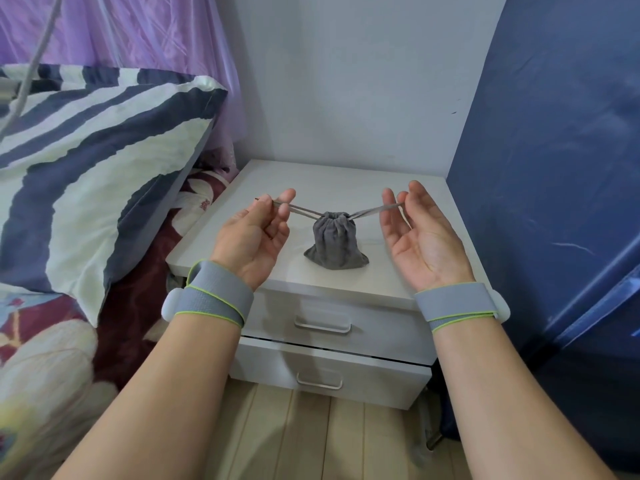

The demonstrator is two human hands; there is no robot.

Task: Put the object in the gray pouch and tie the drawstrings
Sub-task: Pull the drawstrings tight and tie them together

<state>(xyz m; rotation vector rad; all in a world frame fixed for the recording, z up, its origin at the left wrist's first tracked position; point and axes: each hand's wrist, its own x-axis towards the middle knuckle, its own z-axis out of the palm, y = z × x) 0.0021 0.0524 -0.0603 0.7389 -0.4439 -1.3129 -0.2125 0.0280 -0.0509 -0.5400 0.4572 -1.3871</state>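
The gray pouch [335, 242] stands upright on the white nightstand [346, 181], its mouth gathered tight at the top. A drawstring runs out from each side of the mouth. My left hand [258, 233], palm up to the left of the pouch, pinches the left drawstring [301, 211] between thumb and fingers. My right hand [420, 237], palm up on the right, pinches the right drawstring [372, 211]. Both strings are stretched taut, outward and slightly up. Whatever is inside the pouch is hidden.
The nightstand has two drawers with metal handles [322, 326], the upper one slightly ajar. A striped pillow [86, 161] and floral bedding [45, 341] lie to the left. A dark blue panel [554, 168] stands close on the right. A white wall is behind; wooden floor below.
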